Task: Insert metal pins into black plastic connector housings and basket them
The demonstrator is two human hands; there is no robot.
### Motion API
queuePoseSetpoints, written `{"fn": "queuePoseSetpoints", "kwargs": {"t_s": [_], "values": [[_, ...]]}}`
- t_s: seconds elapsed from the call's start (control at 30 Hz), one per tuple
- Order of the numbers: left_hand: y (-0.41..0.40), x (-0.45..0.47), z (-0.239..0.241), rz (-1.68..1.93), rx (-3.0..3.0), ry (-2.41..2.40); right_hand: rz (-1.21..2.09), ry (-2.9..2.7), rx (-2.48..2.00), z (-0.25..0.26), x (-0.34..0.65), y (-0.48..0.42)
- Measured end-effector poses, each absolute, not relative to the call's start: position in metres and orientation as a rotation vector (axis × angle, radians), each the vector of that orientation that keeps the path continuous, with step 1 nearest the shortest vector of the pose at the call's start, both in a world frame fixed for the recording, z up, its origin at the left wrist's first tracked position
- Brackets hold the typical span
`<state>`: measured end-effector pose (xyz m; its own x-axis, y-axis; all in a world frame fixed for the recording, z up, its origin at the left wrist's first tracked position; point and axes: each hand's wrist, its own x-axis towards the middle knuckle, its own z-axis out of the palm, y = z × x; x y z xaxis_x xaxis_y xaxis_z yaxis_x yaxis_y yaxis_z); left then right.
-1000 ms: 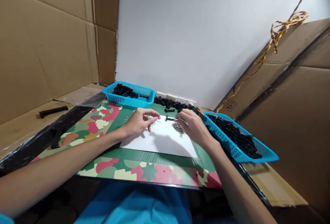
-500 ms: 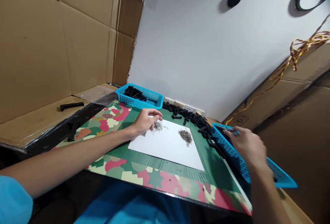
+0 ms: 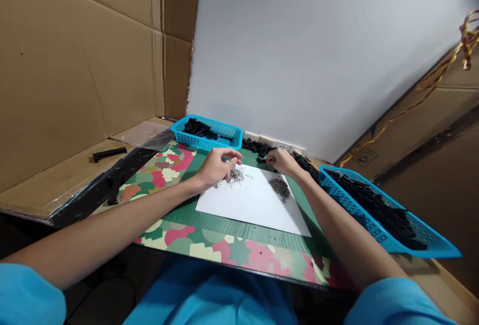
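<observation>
Head view: the left hand curls over a heap of tiny silver metal bits on the white paper sheet, though I cannot tell whether it grips any. The right hand pinches a small black plastic piece at the far edge of the worktop.

Camouflage-patterned worktop, green mat over it, white sheet on that. Blue basket back left, second basket right, black parts along the far edge.
</observation>
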<state>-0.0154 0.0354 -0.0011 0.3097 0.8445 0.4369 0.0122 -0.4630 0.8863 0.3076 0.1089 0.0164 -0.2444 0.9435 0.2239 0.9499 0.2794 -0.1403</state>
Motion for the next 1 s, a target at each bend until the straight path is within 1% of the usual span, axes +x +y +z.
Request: {"fn": "queuePoseSetpoints", "kwargs": {"t_s": [0.13, 0.4, 0.57, 0.67, 0.8, 0.9, 1.0], "values": [[0.038, -0.015, -0.004, 1.232, 1.776, 0.8, -0.08, -2.243, -1.743, 0.02, 0.313, 0.109], [0.037, -0.014, -0.007, 1.24, 1.789, 0.814, -0.031, -2.25, -1.74, 0.011, 0.31, 0.117], [0.038, -0.016, -0.003, 1.254, 1.885, 0.859, -0.002, -2.287, -1.613, 0.031, 0.296, 0.099], [0.035, -0.017, 0.001, 1.262, 2.035, 0.897, 0.097, -2.383, -1.479, 0.048, 0.274, 0.072], [0.022, -0.015, 0.008, 1.068, 2.191, 0.884, 0.338, -2.479, -1.168, 0.06, 0.24, 0.03], [0.012, -0.014, 0.014, 1.013, 2.294, 0.834, 0.395, -2.394, -1.114, 0.06, 0.228, 0.01], [0.011, -0.015, 0.018, 1.097, 2.296, 0.88, 0.397, -2.194, -1.156, 0.051, 0.232, 0.01]]}}
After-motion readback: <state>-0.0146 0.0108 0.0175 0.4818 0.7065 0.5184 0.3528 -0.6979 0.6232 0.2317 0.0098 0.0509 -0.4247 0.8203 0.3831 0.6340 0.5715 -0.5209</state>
